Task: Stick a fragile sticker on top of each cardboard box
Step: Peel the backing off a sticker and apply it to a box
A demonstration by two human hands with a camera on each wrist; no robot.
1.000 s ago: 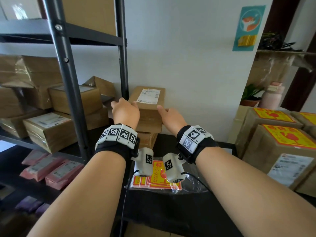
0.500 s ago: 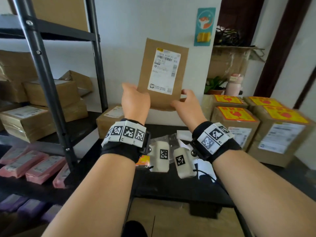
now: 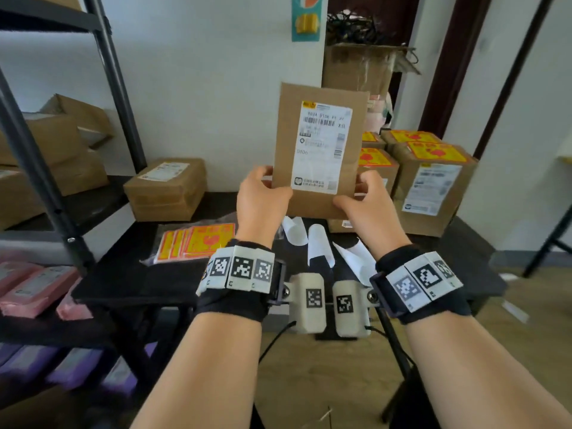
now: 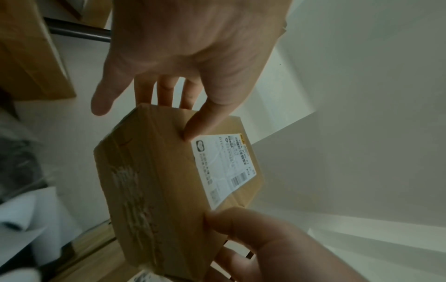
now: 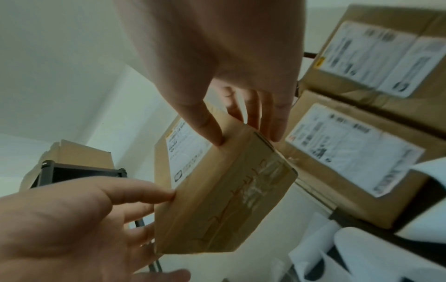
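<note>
a: where is the cardboard box (image 3: pixel 320 150) right now?

b: in the air above the black desk (image 3: pixel 130 274), held upright with its white shipping label (image 3: pixel 323 147) facing the head camera. no fragile sticker shows on that face.

a: and the hands?

b: the left hand (image 3: pixel 261 199) grips the lower left corner, the right hand (image 3: pixel 363 209) the lower right. each has its fingers (image 4: pixel 166 91) clamped on the box, thumb on the label side and the rest behind.

a: where are the stickers?

b: a fanned stack of orange and yellow fragile stickers (image 3: pixel 198 241) lies on the desk to the left of the left wrist. white curled backing papers (image 3: pixel 320 246) lie between the wrists.

a: other boxes?

b: one plain box (image 3: pixel 167 188) sits on the desk at the back left. a group of boxes with stickers on top (image 3: pixel 433 178) stands at the right.
</note>
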